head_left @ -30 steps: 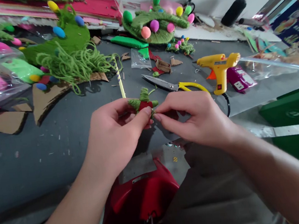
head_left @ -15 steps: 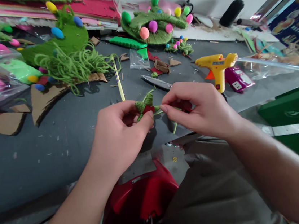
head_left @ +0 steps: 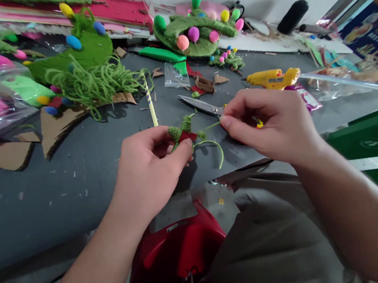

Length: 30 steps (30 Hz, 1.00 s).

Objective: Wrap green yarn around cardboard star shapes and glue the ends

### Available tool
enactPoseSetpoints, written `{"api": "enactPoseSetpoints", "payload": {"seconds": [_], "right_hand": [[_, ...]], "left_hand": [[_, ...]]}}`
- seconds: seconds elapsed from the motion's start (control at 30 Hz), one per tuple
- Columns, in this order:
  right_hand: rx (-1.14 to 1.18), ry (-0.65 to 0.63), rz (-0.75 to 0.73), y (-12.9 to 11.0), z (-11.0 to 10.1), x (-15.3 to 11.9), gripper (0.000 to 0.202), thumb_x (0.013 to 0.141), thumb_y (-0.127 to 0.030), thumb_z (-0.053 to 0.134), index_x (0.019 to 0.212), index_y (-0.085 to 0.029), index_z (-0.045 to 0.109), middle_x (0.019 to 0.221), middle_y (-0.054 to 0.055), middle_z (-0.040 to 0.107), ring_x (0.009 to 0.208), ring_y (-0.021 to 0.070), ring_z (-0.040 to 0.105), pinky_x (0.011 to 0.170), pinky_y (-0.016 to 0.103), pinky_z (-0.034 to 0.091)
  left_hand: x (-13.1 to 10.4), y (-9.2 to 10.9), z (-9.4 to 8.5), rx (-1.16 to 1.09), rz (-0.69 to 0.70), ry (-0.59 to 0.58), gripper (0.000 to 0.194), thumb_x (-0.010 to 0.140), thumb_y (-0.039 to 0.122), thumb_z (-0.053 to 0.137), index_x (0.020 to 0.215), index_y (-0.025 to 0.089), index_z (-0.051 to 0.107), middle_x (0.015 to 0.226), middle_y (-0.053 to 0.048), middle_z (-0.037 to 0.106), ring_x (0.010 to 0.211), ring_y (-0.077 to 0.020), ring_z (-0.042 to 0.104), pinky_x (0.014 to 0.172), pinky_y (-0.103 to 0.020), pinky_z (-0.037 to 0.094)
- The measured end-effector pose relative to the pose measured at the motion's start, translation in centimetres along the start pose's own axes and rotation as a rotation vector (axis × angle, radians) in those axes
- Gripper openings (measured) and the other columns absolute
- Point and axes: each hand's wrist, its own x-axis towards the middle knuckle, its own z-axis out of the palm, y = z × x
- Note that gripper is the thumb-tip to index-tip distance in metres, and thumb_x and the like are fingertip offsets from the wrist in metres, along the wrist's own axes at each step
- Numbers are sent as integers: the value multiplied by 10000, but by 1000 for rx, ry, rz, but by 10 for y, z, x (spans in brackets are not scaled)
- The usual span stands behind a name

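Between thumb and fingers, my left hand (head_left: 154, 166) grips a small red shape wrapped in green yarn (head_left: 187, 135), seemingly star-like, just above the table's front edge. A strand of green yarn (head_left: 210, 126) runs taut from it to my right hand (head_left: 269, 124), whose thumb and forefinger pinch the strand. Another loose yarn end (head_left: 220, 151) curls down beside the shape. Scissors (head_left: 201, 104) lie behind, their handles mostly covered by my right hand. Part of the wrapped shape is hidden by my left fingers.
A yellow glue gun (head_left: 273, 79) lies right of the scissors. A yarn heap (head_left: 99, 81), striped stick (head_left: 150, 102), cardboard scraps (head_left: 6, 155) and a green cutter (head_left: 161, 54) lie behind. Green-wrapped pieces with coloured balls (head_left: 192, 33) stand at the back. A green bin (head_left: 370, 133) is at right.
My right hand has moved right, away from the wrapped shape, drawing the yarn strand out longer. The shape has tilted slightly in my left hand, which stays nearly in place.
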Motion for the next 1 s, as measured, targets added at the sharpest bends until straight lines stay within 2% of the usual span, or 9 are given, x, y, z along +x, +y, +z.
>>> {"api": "enactPoseSetpoints", "payload": {"seconds": [0.23,0.43,0.53,0.6,0.7,0.77,0.87,0.93,1.0], "right_hand": [[263,311,115,14,-7,2,165,950,-226,590,786,-242,590,698,2,553,606,154,533,545,315,405],[872,247,355,11,-24,9,293,991,-209,343,736,-241,485,1071,97,649,995,235,658,786,393,527],[939,303,461,5,-34,12,368,1036,-239,255,742,-246,475,850,66,611,744,182,612,730,369,503],[911,320,470,3,-38,12,413,1061,-253,218,754,-256,494,607,1,432,499,150,410,589,360,428],[758,332,350,8,-39,5,323,1036,-255,371,764,-263,544,480,-50,262,407,135,197,459,359,256],[490,320,265,16,-35,-1,194,947,-244,588,753,-245,603,476,-48,358,414,118,244,436,339,190],[84,73,222,28,-28,-9,138,843,-257,754,734,-203,688,503,-35,463,455,94,331,422,293,201],[-41,-60,192,33,-25,-11,128,847,-271,747,745,-201,711,572,-8,555,508,110,435,461,287,313],[-131,-9,125,34,-22,-10,38,817,-229,757,810,-207,727,787,51,680,700,182,599,616,346,460]], "left_hand": [[1,-5,0,-60,20,15,119,818,336,771,881,238,799,726,-6,743,628,-153,670,554,-240,482],[0,-4,-1,-90,12,4,111,823,335,769,875,242,798,748,-15,745,641,-155,673,588,-248,504],[0,-5,-1,-91,25,11,111,830,341,764,881,250,799,761,-18,747,649,-163,677,601,-263,514],[0,-6,-1,-88,27,21,107,831,343,765,885,258,800,776,-15,752,649,-162,674,598,-265,510],[0,-7,0,-112,25,31,110,830,345,769,893,259,801,787,-10,755,652,-154,674,602,-257,510],[0,-7,0,-130,27,41,125,833,348,770,907,252,802,785,-10,755,657,-150,676,602,-249,508],[0,-8,0,-145,39,63,142,840,348,767,928,241,803,771,-11,754,656,-146,673,596,-242,503],[0,-8,0,-155,41,63,146,837,343,771,933,239,802,774,-12,756,661,-148,675,601,-243,508],[-1,-8,-1,-161,37,47,147,832,338,774,938,240,802,794,-13,761,675,-153,683,612,-246,519]]}}
